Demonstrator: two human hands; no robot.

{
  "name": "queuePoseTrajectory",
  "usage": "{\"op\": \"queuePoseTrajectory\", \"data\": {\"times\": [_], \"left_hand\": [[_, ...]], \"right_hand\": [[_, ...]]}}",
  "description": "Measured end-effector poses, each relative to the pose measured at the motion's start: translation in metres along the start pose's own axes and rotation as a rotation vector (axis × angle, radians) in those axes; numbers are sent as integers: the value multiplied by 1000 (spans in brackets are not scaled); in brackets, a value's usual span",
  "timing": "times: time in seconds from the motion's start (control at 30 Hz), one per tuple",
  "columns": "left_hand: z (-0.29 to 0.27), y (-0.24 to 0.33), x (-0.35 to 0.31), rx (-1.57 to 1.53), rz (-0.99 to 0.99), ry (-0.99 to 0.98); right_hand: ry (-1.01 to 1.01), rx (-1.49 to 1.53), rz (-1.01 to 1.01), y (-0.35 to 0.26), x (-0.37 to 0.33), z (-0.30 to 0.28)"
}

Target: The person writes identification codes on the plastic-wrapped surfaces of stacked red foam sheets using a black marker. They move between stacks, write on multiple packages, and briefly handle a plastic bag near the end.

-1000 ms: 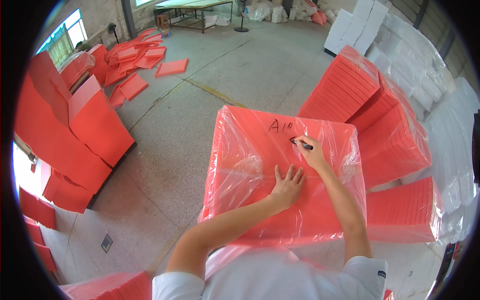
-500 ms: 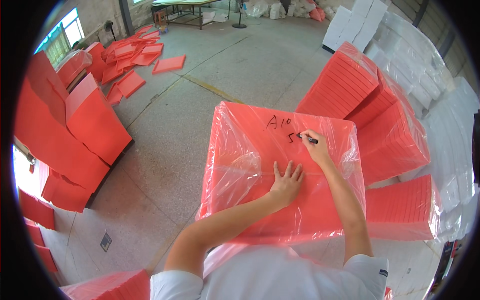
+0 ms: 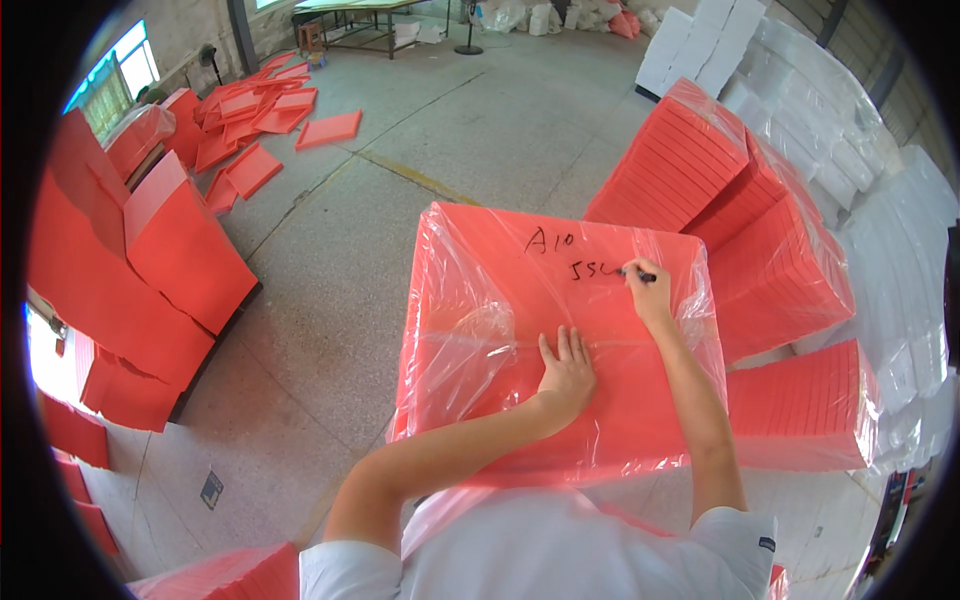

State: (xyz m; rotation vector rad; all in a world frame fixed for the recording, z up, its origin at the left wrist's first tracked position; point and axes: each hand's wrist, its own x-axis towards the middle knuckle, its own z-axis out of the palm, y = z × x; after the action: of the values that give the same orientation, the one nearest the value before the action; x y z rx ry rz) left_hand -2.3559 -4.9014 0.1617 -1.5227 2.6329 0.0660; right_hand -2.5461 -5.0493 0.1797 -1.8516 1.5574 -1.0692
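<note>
In front of me stands a large red stack wrapped in clear plastic film (image 3: 480,400), its flat top bearing black handwriting near the far edge. My right hand (image 3: 651,290) is closed round a black marker (image 3: 641,275), whose tip meets the film at the end of the lower written line. Lower on the same top, my left hand (image 3: 567,375) lies flat, palm down with fingers stretched out, pressing on the film. The wrap is creased and shiny along the left side and the right corner.
Wrapped red stacks (image 3: 770,230) stand close on the right, with white wrapped stacks (image 3: 820,110) behind them. More red stacks (image 3: 185,250) line the left. Loose red pieces (image 3: 260,110) lie scattered on the concrete floor (image 3: 400,140) at far left. A table (image 3: 370,8) is at the back.
My right hand has moved rightward with the marker, and more black marks stand on the lower line. My left hand's fingers have drawn closer together.
</note>
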Motion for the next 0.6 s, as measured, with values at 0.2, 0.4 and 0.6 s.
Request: {"op": "queuePoseTrajectory", "data": {"times": [0.2,0.4,0.6], "left_hand": [[-11,-17,-16,76,64,-82],[-30,-79,-60,-48,316,-99],[-22,-78,-60,-52,283,-143]], "right_hand": [[-135,168,67,-36,-40,-17],[-240,104,113,-96,-182,-50],[-57,-119,-23,-61,-208,-27]]}}
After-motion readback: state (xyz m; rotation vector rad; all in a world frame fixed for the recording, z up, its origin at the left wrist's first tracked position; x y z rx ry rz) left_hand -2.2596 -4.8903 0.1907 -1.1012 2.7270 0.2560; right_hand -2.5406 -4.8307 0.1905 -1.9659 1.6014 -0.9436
